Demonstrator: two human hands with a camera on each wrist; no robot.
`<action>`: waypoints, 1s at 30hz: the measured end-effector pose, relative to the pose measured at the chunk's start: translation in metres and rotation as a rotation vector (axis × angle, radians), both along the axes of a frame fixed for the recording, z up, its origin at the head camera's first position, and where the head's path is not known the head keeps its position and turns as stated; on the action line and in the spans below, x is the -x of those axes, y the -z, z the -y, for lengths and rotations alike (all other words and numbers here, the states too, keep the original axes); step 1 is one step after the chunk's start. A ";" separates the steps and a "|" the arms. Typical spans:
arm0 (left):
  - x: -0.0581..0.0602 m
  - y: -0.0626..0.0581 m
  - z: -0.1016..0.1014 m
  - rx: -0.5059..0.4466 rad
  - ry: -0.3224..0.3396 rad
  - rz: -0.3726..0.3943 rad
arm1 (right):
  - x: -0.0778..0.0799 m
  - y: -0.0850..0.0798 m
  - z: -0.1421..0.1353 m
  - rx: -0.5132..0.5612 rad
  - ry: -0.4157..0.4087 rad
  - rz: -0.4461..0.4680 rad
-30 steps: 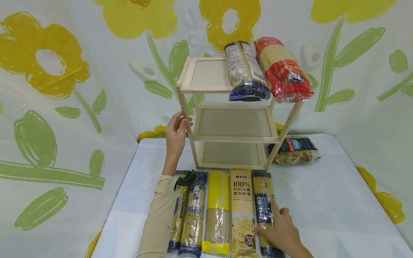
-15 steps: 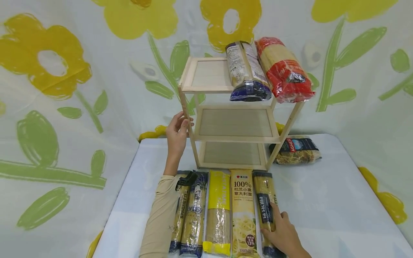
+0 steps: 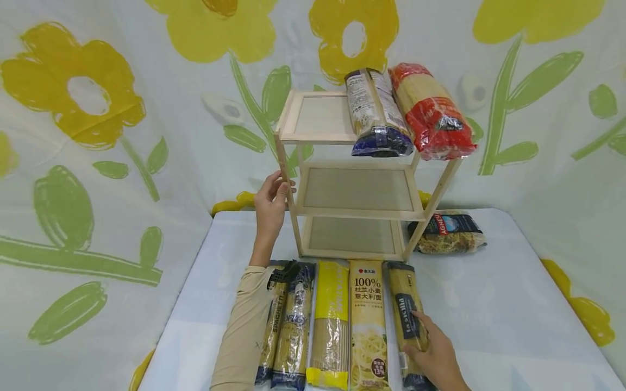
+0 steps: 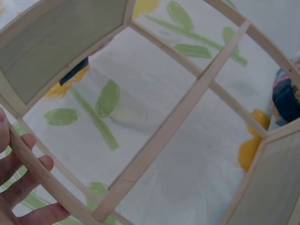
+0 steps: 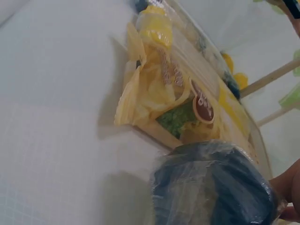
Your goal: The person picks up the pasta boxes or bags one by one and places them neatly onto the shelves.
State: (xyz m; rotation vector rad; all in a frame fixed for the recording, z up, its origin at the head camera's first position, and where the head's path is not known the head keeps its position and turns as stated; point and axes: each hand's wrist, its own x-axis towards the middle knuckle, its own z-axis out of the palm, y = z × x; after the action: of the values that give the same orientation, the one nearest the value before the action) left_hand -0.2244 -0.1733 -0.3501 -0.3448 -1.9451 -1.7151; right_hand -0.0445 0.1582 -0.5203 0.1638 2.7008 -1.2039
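My left hand (image 3: 271,196) holds the left front post of a three-tier wooden rack (image 3: 359,213); in the left wrist view its fingers (image 4: 29,180) curl round the wood. At the front right, my right hand (image 3: 437,355) grips a spaghetti pack (image 3: 404,290) with a dark blue label, thumb on one side and fingers on the other. That pack's blue end (image 5: 211,187) fills the bottom of the right wrist view, casting a shadow on the table. Just left of it lies a cream pasta pack (image 3: 368,326). The right palm's contact is hidden.
Left of the cream pack lie a yellow pasta pack (image 3: 331,326) and two blue-ended spaghetti packs, one of them (image 3: 292,336) partly behind the sleeve. A blue-ended pack (image 3: 376,111) and a red pack (image 3: 432,111) overhang the rack's top. An Agnesi pasta bag (image 3: 449,233) lies behind right.
The blue-labelled spaghetti pack has turned in my right hand and its near part has shifted right, apart from the cream pack. My left hand stays on the rack post.
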 end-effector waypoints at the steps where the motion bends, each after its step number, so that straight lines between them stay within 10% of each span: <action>1: 0.000 0.000 0.000 0.002 0.000 0.005 | -0.001 -0.002 0.000 0.008 0.012 -0.002; 30: 0.000 -0.001 0.000 0.007 -0.001 -0.014 | -0.011 -0.079 0.010 0.097 -0.001 0.048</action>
State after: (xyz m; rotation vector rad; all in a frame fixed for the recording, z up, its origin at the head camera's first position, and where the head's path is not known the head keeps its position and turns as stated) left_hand -0.2240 -0.1728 -0.3491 -0.3578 -1.9412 -1.7017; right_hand -0.0338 0.1478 -0.4411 0.1754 2.5946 -1.3099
